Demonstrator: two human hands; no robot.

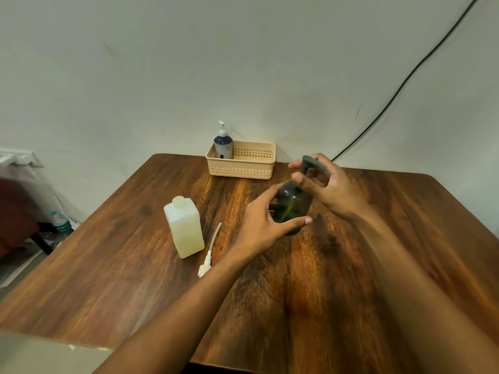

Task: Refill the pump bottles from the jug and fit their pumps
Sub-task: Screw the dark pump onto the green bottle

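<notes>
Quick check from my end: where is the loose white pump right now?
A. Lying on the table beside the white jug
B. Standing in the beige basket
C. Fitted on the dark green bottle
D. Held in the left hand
A: the loose white pump lies flat on the table just right of the white jug, touched by neither hand; the dark green bottle carries its own dark pump.

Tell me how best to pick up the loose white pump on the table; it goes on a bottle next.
Grip the white pump by its collar and head, at the end nearest the person, coming from above. It lies flat beside the jug, and its thin tube points away toward the basket; the tube looks too bendy to hold. The jug crowds its left, so pinch along that gap carefully.
</notes>
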